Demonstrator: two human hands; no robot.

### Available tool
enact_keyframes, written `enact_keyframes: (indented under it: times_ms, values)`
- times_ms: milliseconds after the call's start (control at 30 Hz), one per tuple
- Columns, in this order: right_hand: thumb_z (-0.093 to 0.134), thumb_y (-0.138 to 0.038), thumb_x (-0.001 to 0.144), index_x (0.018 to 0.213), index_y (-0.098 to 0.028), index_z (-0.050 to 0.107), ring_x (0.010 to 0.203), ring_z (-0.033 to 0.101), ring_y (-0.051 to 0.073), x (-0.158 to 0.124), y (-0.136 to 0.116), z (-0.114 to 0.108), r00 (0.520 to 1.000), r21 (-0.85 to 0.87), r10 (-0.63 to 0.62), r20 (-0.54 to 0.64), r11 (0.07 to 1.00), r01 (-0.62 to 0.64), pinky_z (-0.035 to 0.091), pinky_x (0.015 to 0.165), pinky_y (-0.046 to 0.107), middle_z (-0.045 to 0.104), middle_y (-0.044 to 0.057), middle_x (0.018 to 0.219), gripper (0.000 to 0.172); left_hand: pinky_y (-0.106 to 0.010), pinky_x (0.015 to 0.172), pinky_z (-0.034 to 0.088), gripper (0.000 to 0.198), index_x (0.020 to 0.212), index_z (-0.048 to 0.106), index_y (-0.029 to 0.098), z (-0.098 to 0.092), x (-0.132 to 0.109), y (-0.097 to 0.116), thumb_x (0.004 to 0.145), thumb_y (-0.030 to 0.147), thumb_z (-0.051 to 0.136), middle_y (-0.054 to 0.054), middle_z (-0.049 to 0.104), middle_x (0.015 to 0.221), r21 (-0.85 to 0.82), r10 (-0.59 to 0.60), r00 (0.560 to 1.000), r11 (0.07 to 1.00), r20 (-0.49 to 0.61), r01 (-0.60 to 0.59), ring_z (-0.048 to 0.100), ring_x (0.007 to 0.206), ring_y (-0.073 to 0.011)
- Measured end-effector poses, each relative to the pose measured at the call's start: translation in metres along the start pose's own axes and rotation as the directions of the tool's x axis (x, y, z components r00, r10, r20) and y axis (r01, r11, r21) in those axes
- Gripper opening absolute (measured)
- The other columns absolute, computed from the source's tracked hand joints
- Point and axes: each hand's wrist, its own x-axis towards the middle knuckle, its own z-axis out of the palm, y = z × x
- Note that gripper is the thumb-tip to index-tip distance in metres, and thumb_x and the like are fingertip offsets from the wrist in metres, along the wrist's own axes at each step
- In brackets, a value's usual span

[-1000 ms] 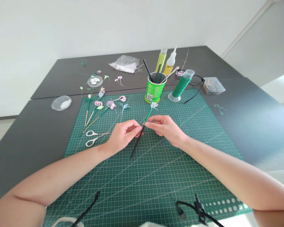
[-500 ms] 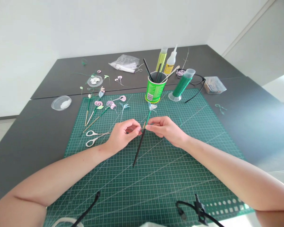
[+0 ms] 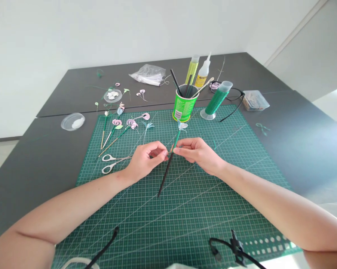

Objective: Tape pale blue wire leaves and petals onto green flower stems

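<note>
A slim black stick [image 3: 165, 175] slants up over the mat, its upper part covered in green and topped by a pale blue-and-white flower [image 3: 182, 126]. My right hand [image 3: 196, 154] pinches this stick where the green meets the black. Just left of it, my left hand [image 3: 149, 158] is closed in a pinch on a thin green thread [image 3: 169, 152] that runs to the stick; most of the thread is hidden by the fingers. White-handled scissors [image 3: 109, 169] lie beside my left wrist, their tips hidden. Behind the scissors rest several flower stems [image 3: 116, 141] and a loose blue flower [image 3: 148, 126].
A green can [image 3: 183, 108] of black sticks stands behind my hands, with a green thread spool [image 3: 217, 100] to its right. Beyond are a glue bottle [image 3: 203, 73] and a plastic bag [image 3: 149, 74]. A clear box [image 3: 256, 101] sits right. Black cables [image 3: 232, 248] cross the cutting mat's near edge.
The flower on the stick has shifted slightly to the right and turned a little. Both hands stay in nearly the same place.
</note>
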Motion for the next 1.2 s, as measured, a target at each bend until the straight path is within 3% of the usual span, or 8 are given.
enact_keyframes:
  times_ms: [433, 833, 1033, 1200]
  values:
    - [0.086, -0.054, 0.076, 0.074, -0.018, 0.065, 0.048, 0.021, 0.007, 0.0003, 0.0021, 0.0023, 0.999, -0.033, -0.022, 0.038, 0.999, 0.023, 0.012, 0.047, 0.029, 0.031, -0.011, 0.05, 0.042, -0.021, 0.065, 0.058, 0.016, 0.084, 0.068, 0.02, 0.0024, -0.0015, -0.0049, 0.096, 0.029, 0.064, 0.0, 0.077, 0.075, -0.048, -0.038, 0.999, 0.998, 0.017, 0.038, 0.074, 0.07, -0.0124]
    - [0.087, -0.051, 0.073, 0.073, -0.018, 0.065, 0.048, 0.023, 0.007, 0.0009, -0.0024, 0.0002, 0.999, 0.027, -0.049, -0.024, 0.998, 0.05, 0.012, 0.046, 0.028, 0.035, -0.01, 0.052, 0.04, -0.021, 0.059, 0.055, 0.016, 0.083, 0.068, 0.019, 0.0002, 0.0016, -0.0041, 0.093, 0.032, 0.067, 0.0, 0.074, 0.07, -0.135, -0.136, 0.991, 0.982, -0.014, 0.133, 0.07, 0.064, -0.0122]
    - [0.085, -0.051, 0.077, 0.072, -0.018, 0.063, 0.049, 0.024, 0.007, 0.0, -0.0023, -0.0003, 0.998, 0.017, -0.064, -0.005, 0.998, 0.064, 0.013, 0.047, 0.028, 0.035, -0.009, 0.053, 0.04, -0.022, 0.063, 0.055, 0.025, 0.086, 0.062, 0.02, 0.0005, 0.0001, -0.0048, 0.101, 0.04, 0.059, -0.002, 0.075, 0.076, -0.138, -0.124, 0.992, 0.983, 0.002, 0.123, 0.071, 0.07, -0.013]
    - [0.083, -0.053, 0.08, 0.074, -0.019, 0.063, 0.049, 0.023, 0.007, 0.0004, -0.0004, -0.0004, 0.997, -0.03, -0.075, -0.008, 0.997, 0.075, 0.014, 0.047, 0.028, 0.033, -0.01, 0.052, 0.04, -0.025, 0.067, 0.057, 0.027, 0.095, 0.067, 0.02, 0.002, 0.0004, -0.0059, 0.089, 0.043, 0.079, -0.003, 0.077, 0.089, -0.037, -0.114, 0.992, 0.993, -0.05, 0.113, 0.073, 0.081, -0.0169]
